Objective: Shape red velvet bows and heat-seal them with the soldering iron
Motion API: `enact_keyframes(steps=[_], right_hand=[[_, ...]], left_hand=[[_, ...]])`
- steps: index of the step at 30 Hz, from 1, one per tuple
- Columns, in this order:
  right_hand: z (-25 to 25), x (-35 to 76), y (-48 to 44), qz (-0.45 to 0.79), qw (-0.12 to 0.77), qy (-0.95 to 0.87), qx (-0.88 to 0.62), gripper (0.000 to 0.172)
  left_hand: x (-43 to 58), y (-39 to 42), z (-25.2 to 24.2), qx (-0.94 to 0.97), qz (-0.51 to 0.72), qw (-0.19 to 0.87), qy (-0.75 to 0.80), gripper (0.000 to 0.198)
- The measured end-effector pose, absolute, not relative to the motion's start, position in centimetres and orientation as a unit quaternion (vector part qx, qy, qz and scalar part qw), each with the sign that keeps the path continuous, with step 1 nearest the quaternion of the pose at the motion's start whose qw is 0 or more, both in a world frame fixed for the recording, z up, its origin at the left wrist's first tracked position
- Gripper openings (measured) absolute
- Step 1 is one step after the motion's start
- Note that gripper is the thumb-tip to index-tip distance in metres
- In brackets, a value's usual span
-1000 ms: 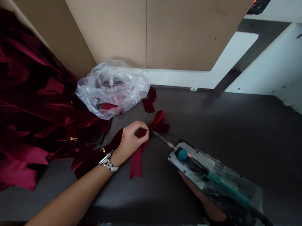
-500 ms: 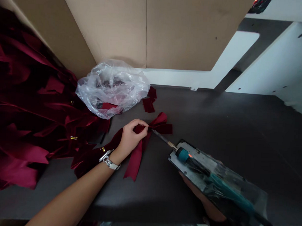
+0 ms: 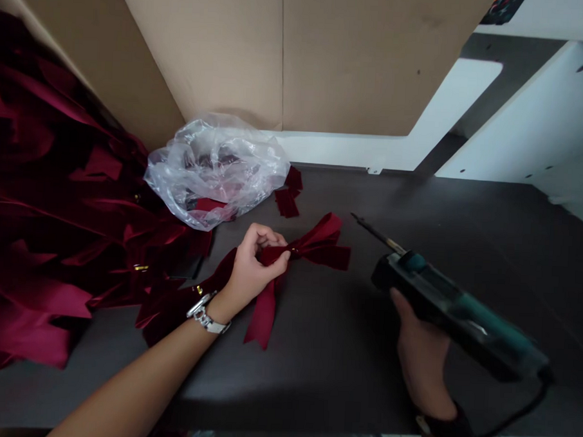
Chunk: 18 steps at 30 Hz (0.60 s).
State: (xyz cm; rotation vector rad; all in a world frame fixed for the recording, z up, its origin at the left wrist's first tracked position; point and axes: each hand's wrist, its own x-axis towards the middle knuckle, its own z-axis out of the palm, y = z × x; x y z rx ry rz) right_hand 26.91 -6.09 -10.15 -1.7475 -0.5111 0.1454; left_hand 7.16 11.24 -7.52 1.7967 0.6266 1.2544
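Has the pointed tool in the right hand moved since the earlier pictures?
Yes. Judged against the white panel, the pointed tool now has its tip farther right and nearer to that panel, away from the red bow.

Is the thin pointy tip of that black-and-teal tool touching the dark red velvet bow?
No, dark grey tabletop shows between the pointy tip and the bow.

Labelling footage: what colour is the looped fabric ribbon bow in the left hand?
Dark red; the looped fabric ribbon bow shows best in the head view.
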Motion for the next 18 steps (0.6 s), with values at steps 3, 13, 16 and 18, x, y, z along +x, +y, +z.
enact_keyframes(steps=[3,13,16,18], right_hand=[[-9.8,29.1,-5.0,0.072,0.668,-0.161,-0.723,0.059],[-9.5,37.3,-0.8,0.120,0.652,-0.168,-0.730,0.047],[-8.7,38.1,-0.3,0.136,0.584,-0.156,-0.785,0.033],[-8.4,38.8,-0.4,0.145,0.516,-0.170,-0.827,0.030]], left_hand=[[7.2,10.6,-7.0,0.724,0.493,0.424,0.230,0.024],[7.3,9.3,-6.2,0.739,0.479,0.439,0.176,0.032],[7.3,9.1,-5.9,0.746,0.469,0.444,0.163,0.031],[7.3,9.1,-5.9,0.746,0.464,0.452,0.157,0.031]])
